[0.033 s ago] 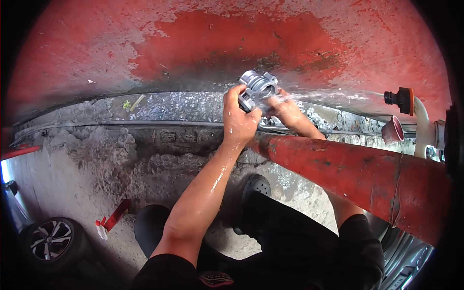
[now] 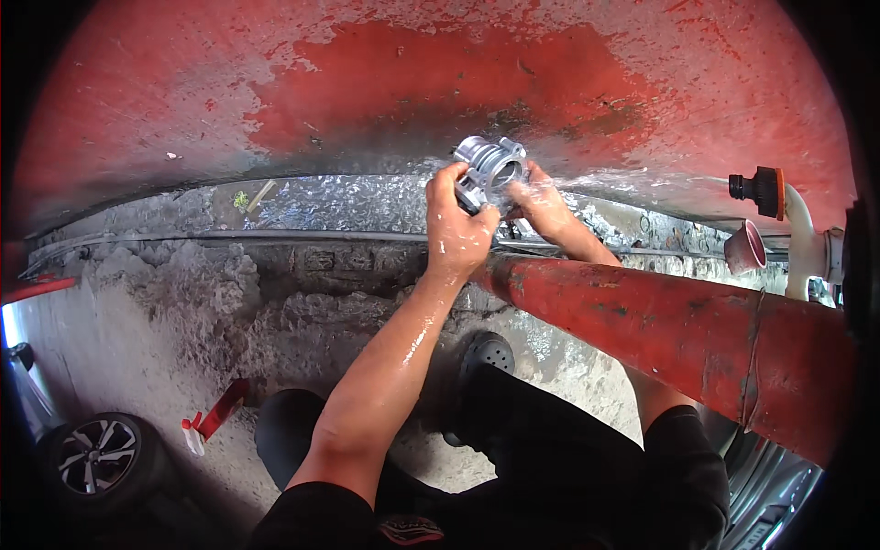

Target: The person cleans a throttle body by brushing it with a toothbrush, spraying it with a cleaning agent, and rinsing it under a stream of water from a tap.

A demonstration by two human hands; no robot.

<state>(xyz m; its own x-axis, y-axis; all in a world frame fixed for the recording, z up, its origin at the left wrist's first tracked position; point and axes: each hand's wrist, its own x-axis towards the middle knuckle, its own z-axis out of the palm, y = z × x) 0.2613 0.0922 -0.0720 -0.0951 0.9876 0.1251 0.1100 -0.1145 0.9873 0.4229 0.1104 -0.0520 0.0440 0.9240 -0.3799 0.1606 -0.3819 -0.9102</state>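
A silver cast-metal housing (image 2: 495, 156) with a round open bore is held up in front of the red painted wall, in a spray of water. My left hand (image 2: 458, 220) grips it from the left and below, fingers and thumb wrapped on its side, wet with white flecks on the skin. My right hand (image 2: 545, 206) holds it from the right, near the bore, its fingertips partly hidden by spray and the metal. Water streams across from the right, where a black fitting (image 2: 752, 188) with an orange ring sits on a pale curved pipe (image 2: 797, 247).
A thick red pipe (image 2: 642, 330) runs diagonally beneath my right arm, with a small red cup-like piece (image 2: 744, 246) above it. The red wall (image 2: 348, 82) fills the top over a wet ledge. Below are a dark clog (image 2: 486, 353), a red bracket (image 2: 218, 412) and a car wheel (image 2: 96, 454).
Both hands and the housing have shifted very slightly right and down. The shape of the water spray differs a little.
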